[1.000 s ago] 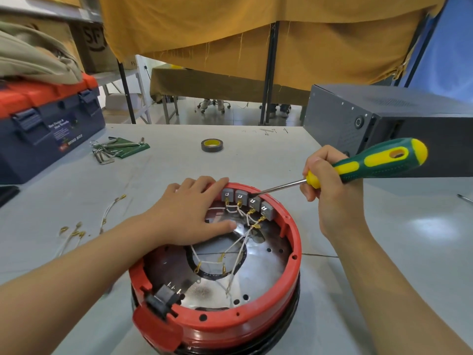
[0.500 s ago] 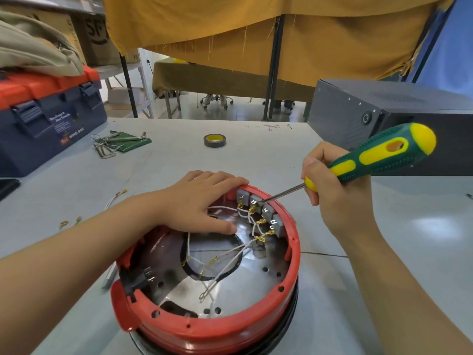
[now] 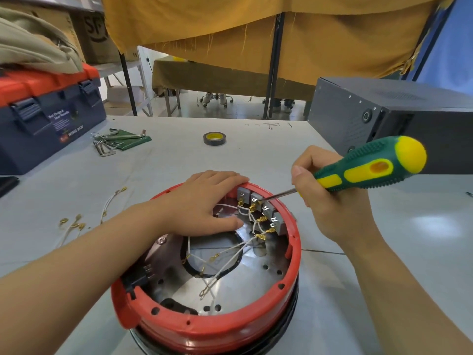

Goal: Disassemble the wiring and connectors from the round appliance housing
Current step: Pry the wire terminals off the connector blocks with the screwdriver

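A toolbox (image 3: 38, 119) sits far left on the table (image 3: 384, 252). The left hand (image 3: 202, 201) lies spread flat over the far rim of the red round housing (image 3: 230, 319) (front and centre). White wires (image 3: 230, 252) trail inside. The right hand (image 3: 330, 201) grips a screwdriver (image 3: 368, 167), its tip at the grey connectors (image 3: 266, 208).

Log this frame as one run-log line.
left hand: steadies red housing | right hand: grips screwdriver | tip: at grey connector | wires: attached

Both forearms are bare, with no sleeves in view. The left hand (image 3: 204, 203) and right hand (image 3: 330, 198) wear no gloves, rings or watch.
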